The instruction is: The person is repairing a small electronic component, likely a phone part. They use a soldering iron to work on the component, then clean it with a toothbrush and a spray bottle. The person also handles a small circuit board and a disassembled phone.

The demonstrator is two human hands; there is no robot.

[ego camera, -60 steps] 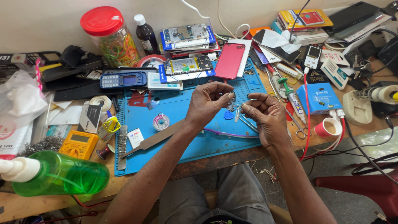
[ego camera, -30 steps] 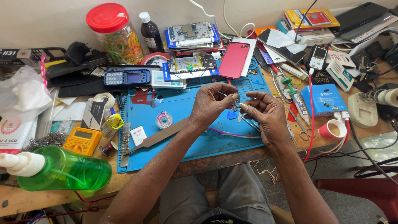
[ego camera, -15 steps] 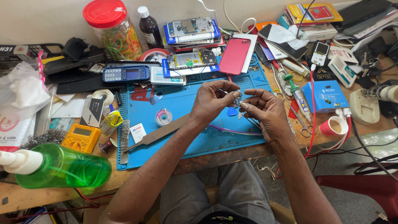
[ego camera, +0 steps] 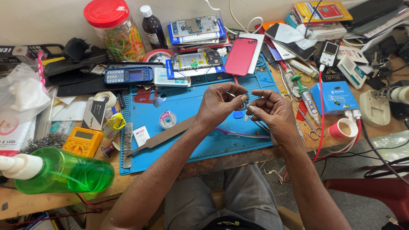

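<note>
Metal glints between your fingertips: your left hand (ego camera: 221, 104) and right hand (ego camera: 272, 113) have barely shifted over the last two seconds, both still pinched shut on a tiny silvery part (ego camera: 246, 101), above the blue silicone mat (ego camera: 187, 110), red phone (ego camera: 240, 55) at twelve o'clock.

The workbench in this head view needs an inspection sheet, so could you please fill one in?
Surface: blue work mat on a wooden bench, crowded.
Job's things: small metal part pinched between both hands above the mat; details too small to tell.
Clutter: green spray bottle, yellow meter, red-lidded jar, red phone, metal file.
Grippers: left hand and right hand meet fingertip to fingertip.
Cables: red cable runs off the bench edge.
Surroundings: red chair at right.
</note>
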